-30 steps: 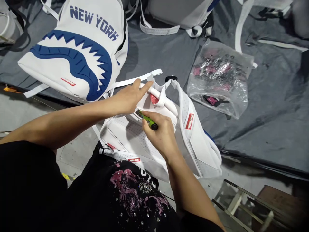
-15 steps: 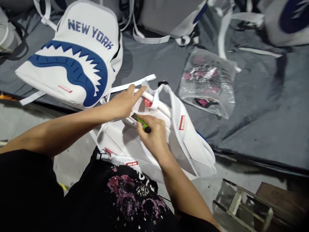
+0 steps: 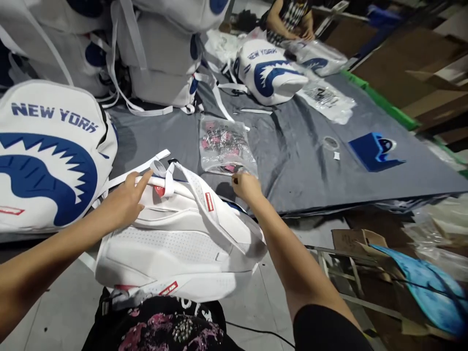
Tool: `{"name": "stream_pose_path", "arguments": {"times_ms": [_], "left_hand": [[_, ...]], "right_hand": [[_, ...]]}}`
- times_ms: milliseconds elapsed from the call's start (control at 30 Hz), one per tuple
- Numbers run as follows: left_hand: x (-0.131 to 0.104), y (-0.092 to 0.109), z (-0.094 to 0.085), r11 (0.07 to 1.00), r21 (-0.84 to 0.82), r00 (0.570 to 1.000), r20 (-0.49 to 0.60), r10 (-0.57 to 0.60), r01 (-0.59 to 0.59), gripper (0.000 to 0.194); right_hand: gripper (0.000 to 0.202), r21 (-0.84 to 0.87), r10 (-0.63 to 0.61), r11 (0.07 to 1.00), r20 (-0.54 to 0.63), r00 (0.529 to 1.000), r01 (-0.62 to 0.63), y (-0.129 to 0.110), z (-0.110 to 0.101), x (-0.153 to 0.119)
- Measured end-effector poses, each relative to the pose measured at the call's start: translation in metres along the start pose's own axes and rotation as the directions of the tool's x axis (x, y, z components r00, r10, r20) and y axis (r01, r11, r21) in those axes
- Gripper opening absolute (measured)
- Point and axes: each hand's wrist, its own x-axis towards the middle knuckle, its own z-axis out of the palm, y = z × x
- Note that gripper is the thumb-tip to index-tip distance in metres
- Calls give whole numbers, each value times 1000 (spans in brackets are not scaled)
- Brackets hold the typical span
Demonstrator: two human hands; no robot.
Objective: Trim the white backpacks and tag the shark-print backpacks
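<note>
A white backpack (image 3: 171, 239) with small red labels lies in front of me, back panel and shoulder straps facing up, against the table edge. At its upper left, my left hand (image 3: 122, 202) grips the top edge beside the carry loop. My right hand (image 3: 247, 187) is at the lower edge of a clear plastic bag (image 3: 226, 144) with pink and black items inside. Its fingers are curled together; a small dark bit shows at their tips, too unclear to name. The green marker is not visible now.
Another white backpack (image 3: 54, 151) reading NEW YORK lies at left. More backpacks (image 3: 157, 63) are stacked behind. A co-worker (image 3: 290, 22) handles a bagged backpack at the far end. A tape roll (image 3: 331, 143) and a blue object (image 3: 376, 151) lie on the grey table (image 3: 310, 180).
My right hand has moved from the backpack's opening, where it held a green marker, to the plastic bag. My left hand stays on the backpack. The view has swung right.
</note>
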Motion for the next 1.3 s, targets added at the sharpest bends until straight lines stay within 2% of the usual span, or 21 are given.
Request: {"name": "stream_pose_path", "arguments": {"times_ms": [33,67,167,267,500,600,733,800,833,867,900,933,1000,1033,1067,1100,1133,1167,1200,1233,1300], "left_hand": [[0,1,0,1000,1,1000,-1,-6,6,85],[0,1,0,1000,-1,1000,-1,-8,8,85],[0,3,-1,1000,-18,1000,-8,-12,12,84],[-1,4,-3,999,-39,1000,-9,-12,11,84],[0,7,-6,1000,-20,1000,6,-23,23,85],[-1,9,-9,1000,-21,1000,8,-21,21,84],[0,5,-7,998,-54,1000,-12,-26,25,84],[0,2,-3,996,-86,1000,-18,-13,12,84],[-2,2,-1,995,-95,999,-36,-11,8,84],[-5,4,-1,995,-98,997,-82,-9,1,83],[-9,8,-1,995,-97,987,-160,-4,-11,78],[-15,15,-3,994,-106,964,-266,7,-36,71],[-28,33,-9,968,-202,876,-482,32,-147,50],[-34,44,-13,923,-307,852,-522,41,-233,40],[-40,54,-16,841,-447,869,-491,55,-306,36],[-46,62,-18,730,-600,913,-401,80,-327,34],[-50,67,-18,614,-731,951,-284,120,-296,32],[-54,70,-16,530,-813,970,-184,161,-242,28],[-58,70,-12,502,-840,976,-132,176,-204,23],[-62,69,-5,533,-821,977,-141,159,-205,18],[-72,62,11,682,-680,959,-256,122,-268,11]], "right_hand": [[34,-78,-16,997,69,997,22,7,9,16],[35,-117,-30,992,88,996,40,12,16,29],[39,-138,-36,989,58,998,44,13,28,53],[35,-160,-68,984,90,994,82,10,32,59],[45,-153,-110,981,60,992,118,8,37,55],[38,-126,-116,984,88,989,127,12,31,58],[36,-116,-75,990,66,995,82,20,9,50],[38,-97,-86,992,-2,996,86,18,-3,32],[38,-72,-115,991,-72,991,110,14,-9,19],[37,-40,-162,987,-171,972,157,8,-15,4],[35,-8,-226,972,-292,929,234,0,-20,-13],[33,10,-303,941,-420,855,339,-10,-26,-30],[30,-20,-451,825,-625,637,564,-33,-38,-62],[29,-58,-507,755,-682,527,653,-45,-44,-77],[29,-97,-552,689,-712,434,718,-57,-49,-89],[29,-133,-590,632,-721,363,764,-69,-53,-100],[29,-158,-625,585,-713,318,795,-78,-55,-109],[29,-166,-661,543,-689,297,823,-86,-57,-117],[28,-142,-691,505,-658,300,851,-93,-57,-123],[27,-91,-705,478,-633,320,874,-97,-58,-129],[29,39,-693,474,-600,400,880,-103,-58,-139]]}}
